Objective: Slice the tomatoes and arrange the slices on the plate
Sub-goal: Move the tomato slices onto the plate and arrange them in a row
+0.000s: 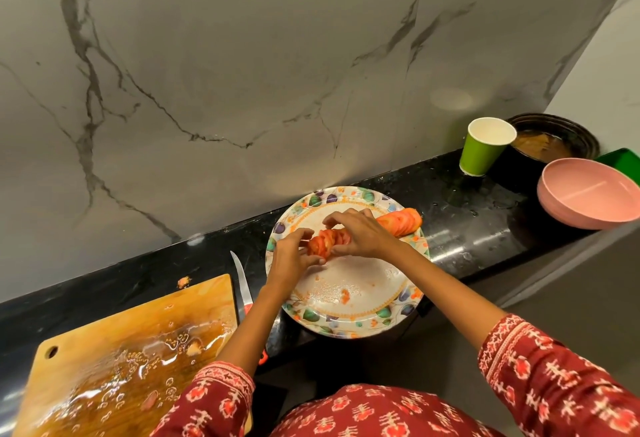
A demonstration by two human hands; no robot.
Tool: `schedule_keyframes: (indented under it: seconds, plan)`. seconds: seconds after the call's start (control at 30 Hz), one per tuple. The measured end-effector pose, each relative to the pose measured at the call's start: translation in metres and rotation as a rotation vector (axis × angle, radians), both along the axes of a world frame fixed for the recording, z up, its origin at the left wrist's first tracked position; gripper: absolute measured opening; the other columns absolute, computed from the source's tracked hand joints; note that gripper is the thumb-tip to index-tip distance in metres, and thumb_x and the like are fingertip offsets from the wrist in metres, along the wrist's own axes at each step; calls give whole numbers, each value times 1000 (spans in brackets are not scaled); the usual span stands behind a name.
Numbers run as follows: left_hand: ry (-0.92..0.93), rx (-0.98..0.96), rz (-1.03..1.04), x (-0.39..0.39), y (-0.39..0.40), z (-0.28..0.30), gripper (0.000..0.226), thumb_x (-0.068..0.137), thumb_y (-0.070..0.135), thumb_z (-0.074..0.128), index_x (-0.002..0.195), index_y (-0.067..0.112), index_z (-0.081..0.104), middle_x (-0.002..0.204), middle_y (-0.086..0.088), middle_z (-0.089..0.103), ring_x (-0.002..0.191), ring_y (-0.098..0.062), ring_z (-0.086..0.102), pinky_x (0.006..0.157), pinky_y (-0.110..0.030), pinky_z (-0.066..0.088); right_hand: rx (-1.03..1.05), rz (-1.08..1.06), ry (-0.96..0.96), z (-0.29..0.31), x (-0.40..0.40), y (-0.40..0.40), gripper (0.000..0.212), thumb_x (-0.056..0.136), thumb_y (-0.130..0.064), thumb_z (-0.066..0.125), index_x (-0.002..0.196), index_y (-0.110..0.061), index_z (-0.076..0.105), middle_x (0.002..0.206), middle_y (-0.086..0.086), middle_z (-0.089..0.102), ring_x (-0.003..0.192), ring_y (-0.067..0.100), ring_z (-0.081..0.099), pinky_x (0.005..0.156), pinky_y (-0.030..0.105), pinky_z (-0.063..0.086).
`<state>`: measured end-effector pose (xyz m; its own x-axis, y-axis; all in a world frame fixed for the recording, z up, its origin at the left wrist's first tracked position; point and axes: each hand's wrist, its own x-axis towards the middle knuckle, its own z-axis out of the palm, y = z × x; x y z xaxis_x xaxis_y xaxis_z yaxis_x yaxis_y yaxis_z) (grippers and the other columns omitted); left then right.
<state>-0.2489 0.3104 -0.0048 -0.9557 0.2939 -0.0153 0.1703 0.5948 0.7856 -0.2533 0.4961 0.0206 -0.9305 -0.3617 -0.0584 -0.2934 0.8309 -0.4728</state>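
Both hands over the floral plate (349,324), left hand (290,256) pinching the end of a row of tomato slices (325,241), right hand (360,234) curled round its other end, 2nd sliced row (401,221) near the far rim, knife (242,289) btwn plate & wet cutting board (114,360)

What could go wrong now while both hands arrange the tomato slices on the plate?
1. The plate seems to overhang the counter's front edge, so pressing on its near rim might tip it.
2. The knife lies close beside the left hand's forearm; a careless pull back could brush the blade.
3. The far slices sit at the rim and might slide off if the right hand nudges them.
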Motion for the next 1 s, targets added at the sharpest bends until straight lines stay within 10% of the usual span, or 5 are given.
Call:
schedule_keyframes:
  seconds: [0.23,1.0]
  plan:
    - [83,-146,-13,0,3,0,57,74,18,77,125,6,54,120,-13,59,107,-22,57,94,-31,48,40,23,-18,-1,-3,-3,53,83,-38,67,129,-22,47,128,2,52,120,19,41,94,34,28]
    - [114,-137,-82,-8,11,6,51,76,24,75,122,11,57,117,-8,64,106,-20,59,90,-30,47,-32,-38,25,-4,6,-3,59,86,-30,65,137,-20,37,129,-1,58,126,19,43,98,32,24]
